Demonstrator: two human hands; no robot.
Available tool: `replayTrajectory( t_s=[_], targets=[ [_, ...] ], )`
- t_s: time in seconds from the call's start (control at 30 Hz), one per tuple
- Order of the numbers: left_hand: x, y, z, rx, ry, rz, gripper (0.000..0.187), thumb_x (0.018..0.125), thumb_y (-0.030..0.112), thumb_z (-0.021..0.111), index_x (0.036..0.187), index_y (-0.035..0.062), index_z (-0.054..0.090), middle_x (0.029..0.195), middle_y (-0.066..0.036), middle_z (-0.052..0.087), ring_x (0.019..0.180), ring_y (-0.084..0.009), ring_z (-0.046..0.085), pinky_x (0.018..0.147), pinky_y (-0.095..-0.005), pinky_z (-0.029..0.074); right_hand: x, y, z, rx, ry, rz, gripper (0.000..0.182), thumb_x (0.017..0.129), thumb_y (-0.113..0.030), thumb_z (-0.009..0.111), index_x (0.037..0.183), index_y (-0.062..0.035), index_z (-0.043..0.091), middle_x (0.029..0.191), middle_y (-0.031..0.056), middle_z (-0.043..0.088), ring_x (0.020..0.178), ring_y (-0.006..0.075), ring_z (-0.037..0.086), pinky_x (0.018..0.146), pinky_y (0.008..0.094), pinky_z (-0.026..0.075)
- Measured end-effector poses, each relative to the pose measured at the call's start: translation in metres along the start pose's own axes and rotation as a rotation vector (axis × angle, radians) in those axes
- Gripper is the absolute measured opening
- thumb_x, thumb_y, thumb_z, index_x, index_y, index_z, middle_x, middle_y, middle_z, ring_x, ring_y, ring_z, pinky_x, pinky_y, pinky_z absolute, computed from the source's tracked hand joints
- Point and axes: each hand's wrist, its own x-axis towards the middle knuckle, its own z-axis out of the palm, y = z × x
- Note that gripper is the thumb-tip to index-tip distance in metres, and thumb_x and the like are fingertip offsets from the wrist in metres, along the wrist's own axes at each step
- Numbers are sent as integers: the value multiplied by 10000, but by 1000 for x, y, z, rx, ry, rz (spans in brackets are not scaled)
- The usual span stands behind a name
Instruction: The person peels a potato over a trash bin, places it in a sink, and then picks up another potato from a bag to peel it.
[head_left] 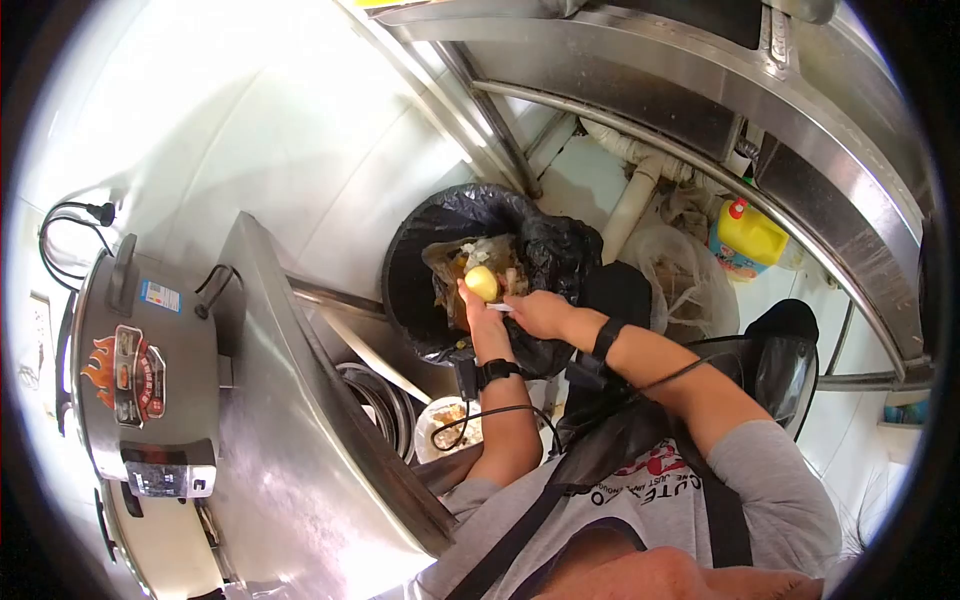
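My left hand (482, 312) is closed around a peeled yellow potato (482, 284), held up over the bin. Close beside it, my right hand (541, 314) grips a small white tool (500, 307); its working end is too small to make out. Under both hands stands a round bin lined with a black plastic bag (415, 235). Inside the bin lies an open bag of food scraps and peelings (462, 262).
To the left, a steel counter (300, 400) carries a large grey electric cooker (150, 370). A bowl of food scraps (447, 430) sits below its edge. A white drain pipe (632, 205), a clear plastic bag (685, 280) and a yellow jug (750, 238) are under the steel sink frame (700, 150).
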Motion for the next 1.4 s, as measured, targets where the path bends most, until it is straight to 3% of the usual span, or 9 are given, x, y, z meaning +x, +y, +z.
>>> replayTrajectory(
  t_s=[0.1, 0.17, 0.27, 0.53, 0.57, 0.73, 0.83, 1.3, 1.4],
  targets=[
    [2, -4, -16, -101, -308, 96, 757, 798, 750, 333, 1115, 98, 551, 1036, -123, 594, 909, -295, 563, 783, -470, 489, 0, 2, -1, 63, 171, -105, 266, 892, -237, 448, 1074, -69, 546, 932, 193, 629, 845, 397, 602, 730, 505, 478],
    [-20, 2, 11, -7, 63, 55, 837, 721, 833, 308, 1076, 119, 561, 979, -96, 590, 790, -291, 564, 640, -446, 476, 7, 6, 4, 155, 360, -13, 314, 883, -232, 474, 1153, -88, 543, 891, 192, 639, 781, 398, 609, 699, 503, 482],
    [-5, 5, 6, 111, 45, -22, 723, 774, 767, 378, 1088, 144, 568, 1032, -98, 609, 876, -285, 585, 639, -404, 479, 15, 10, 1, 213, 462, 43, 358, 879, -250, 499, 1205, -104, 525, 863, 197, 642, 774, 398, 611, 684, 495, 482],
    [3, -2, 4, -178, 6, -18, 584, 883, 597, 332, 1029, 76, 553, 909, -98, 600, 779, -280, 586, 663, -418, 501, -2, -4, -1, -31, 95, 55, 425, 899, -237, 468, 1289, -74, 421, 852, 225, 634, 788, 391, 620, 678, 495, 483],
    [3, 0, -11, -156, -280, -109, 603, 880, 602, 301, 1015, 65, 540, 865, -110, 584, 725, -302, 569, 610, -417, 494, -4, -5, -2, -86, -34, 5, 435, 904, -225, 449, 1299, -49, 401, 872, 212, 639, 800, 386, 622, 680, 497, 485],
    [1, 3, 3, -225, -39, 57, 588, 854, 606, 340, 1032, 83, 541, 929, -114, 584, 748, -317, 558, 631, -465, 472, 3, -3, 0, -23, 55, -20, 384, 894, -234, 466, 1245, -77, 457, 864, 218, 635, 814, 403, 612, 678, 508, 484],
    [-17, 13, 15, -112, 47, -22, 539, 844, 576, 391, 1059, 109, 551, 974, -104, 582, 799, -303, 552, 681, -469, 464, 12, 0, 0, 272, 508, 27, 360, 878, -243, 500, 1186, -58, 513, 855, 252, 623, 818, 406, 605, 716, 497, 479],
    [-15, 10, 11, 116, -5, 3, 510, 852, 547, 473, 1066, 96, 578, 1039, -80, 606, 896, -274, 594, 779, -419, 479, 8, 12, 10, 79, 72, -132, 261, 890, -208, 445, 1064, -41, 544, 845, 205, 633, 810, 417, 603, 744, 496, 475],
    [-15, 7, 25, -31, 54, 48, 537, 862, 565, 438, 1095, 97, 559, 1058, -108, 584, 909, -303, 576, 756, -457, 485, 4, 9, 11, 120, 246, -63, 256, 885, -200, 446, 1062, -45, 547, 854, 205, 633, 780, 415, 605, 700, 495, 485]
  ],
)
